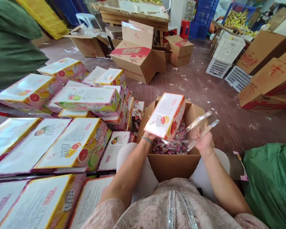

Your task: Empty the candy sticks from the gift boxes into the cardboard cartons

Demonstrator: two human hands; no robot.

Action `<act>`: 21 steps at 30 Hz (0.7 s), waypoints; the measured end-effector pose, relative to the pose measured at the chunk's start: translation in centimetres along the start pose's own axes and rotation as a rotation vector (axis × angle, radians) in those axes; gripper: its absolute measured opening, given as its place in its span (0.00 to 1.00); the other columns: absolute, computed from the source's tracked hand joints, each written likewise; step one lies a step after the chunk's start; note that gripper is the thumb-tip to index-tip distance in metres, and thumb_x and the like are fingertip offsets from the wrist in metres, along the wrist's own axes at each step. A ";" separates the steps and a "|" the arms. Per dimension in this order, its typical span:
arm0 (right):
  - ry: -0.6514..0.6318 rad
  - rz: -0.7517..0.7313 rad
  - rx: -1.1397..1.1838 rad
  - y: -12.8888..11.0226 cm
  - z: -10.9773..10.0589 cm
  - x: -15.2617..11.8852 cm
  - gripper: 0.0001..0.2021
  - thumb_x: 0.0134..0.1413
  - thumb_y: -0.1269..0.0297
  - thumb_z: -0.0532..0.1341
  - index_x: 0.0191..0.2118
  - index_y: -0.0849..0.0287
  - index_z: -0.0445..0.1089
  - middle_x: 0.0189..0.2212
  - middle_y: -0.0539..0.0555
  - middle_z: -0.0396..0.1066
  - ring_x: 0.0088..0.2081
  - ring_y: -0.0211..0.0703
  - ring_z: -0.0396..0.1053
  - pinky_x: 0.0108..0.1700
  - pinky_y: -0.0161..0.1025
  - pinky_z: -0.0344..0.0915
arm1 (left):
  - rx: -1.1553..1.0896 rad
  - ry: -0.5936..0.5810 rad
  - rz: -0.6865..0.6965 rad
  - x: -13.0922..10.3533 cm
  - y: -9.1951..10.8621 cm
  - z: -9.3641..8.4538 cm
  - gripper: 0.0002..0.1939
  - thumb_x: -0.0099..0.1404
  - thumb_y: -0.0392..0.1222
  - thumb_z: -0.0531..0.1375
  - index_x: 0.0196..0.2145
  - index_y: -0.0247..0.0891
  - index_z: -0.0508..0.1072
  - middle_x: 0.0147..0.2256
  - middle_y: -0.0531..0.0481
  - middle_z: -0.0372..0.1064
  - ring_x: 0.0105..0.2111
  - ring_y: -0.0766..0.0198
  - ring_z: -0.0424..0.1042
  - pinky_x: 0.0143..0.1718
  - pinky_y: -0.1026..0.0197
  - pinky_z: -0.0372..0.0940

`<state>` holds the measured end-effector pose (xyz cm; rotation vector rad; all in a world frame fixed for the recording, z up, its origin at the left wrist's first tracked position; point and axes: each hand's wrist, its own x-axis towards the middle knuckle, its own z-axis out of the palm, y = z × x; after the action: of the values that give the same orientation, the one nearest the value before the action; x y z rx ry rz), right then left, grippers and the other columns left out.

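Over an open cardboard carton between my knees, my left hand grips the near end of a white and orange display box printed with grapefruit. The box is tilted, its printed white side facing up, and most of my fingers are hidden beneath it. To the right, my right hand is closed on a clear plastic piece with shiny, stiff-looking edges; whether it is a sleeve or a tray I cannot tell. Below both hands, many small pink and white wrapped sweets fill the carton.
Stacks of similar fruit-printed boxes crowd my left side. Ahead stand open brown cartons, with a wooden table behind them. White crates and more cartons are at right. Green cloth lies near my right side.
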<state>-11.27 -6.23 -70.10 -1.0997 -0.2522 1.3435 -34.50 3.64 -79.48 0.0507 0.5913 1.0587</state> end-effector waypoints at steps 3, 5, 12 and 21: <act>0.039 -0.007 -0.008 -1.0 0.0 -0.2 0.32 0.78 0.39 0.49 0.23 0.55 0.54 0.15 0.42 0.44 0.15 0.32 0.40 0.16 0.29 0.44 | 0.059 -0.065 -0.075 -0.4 -0.1 0.3 0.30 0.82 0.56 0.47 0.63 0.32 0.74 0.50 0.36 0.82 0.51 0.50 0.81 0.52 0.50 0.76; 0.104 -0.074 0.025 -2.8 -1.1 -0.5 0.31 0.79 0.42 0.49 0.24 0.56 0.54 0.16 0.43 0.48 0.15 0.31 0.41 0.16 0.28 0.44 | 0.118 -0.075 -0.079 -0.2 -0.5 0.1 0.31 0.81 0.60 0.49 0.60 0.33 0.76 0.47 0.37 0.83 0.49 0.51 0.81 0.51 0.52 0.75; 0.233 -0.274 -0.044 -9.2 -4.0 -1.1 0.33 0.80 0.41 0.43 0.23 0.55 0.53 0.15 0.44 0.46 0.14 0.33 0.43 0.16 0.30 0.50 | 0.250 -0.056 -0.202 1.7 -3.2 -0.1 0.12 0.76 0.37 0.60 0.32 0.35 0.74 0.19 0.54 0.63 0.17 0.69 0.60 0.25 0.65 0.63; 0.484 -0.410 -0.047 -15.8 -3.0 -3.3 0.33 0.83 0.59 0.39 0.20 0.56 0.55 0.13 0.47 0.49 0.15 0.33 0.48 0.18 0.32 0.51 | 0.402 0.044 -0.097 3.1 -2.9 -0.4 0.05 0.69 0.35 0.64 0.35 0.31 0.77 0.24 0.47 0.73 0.18 0.70 0.65 0.21 0.68 0.56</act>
<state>0.12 -8.03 -58.44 -1.2944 -0.1401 0.6868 -31.29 4.67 -82.10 0.3474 0.8314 0.8363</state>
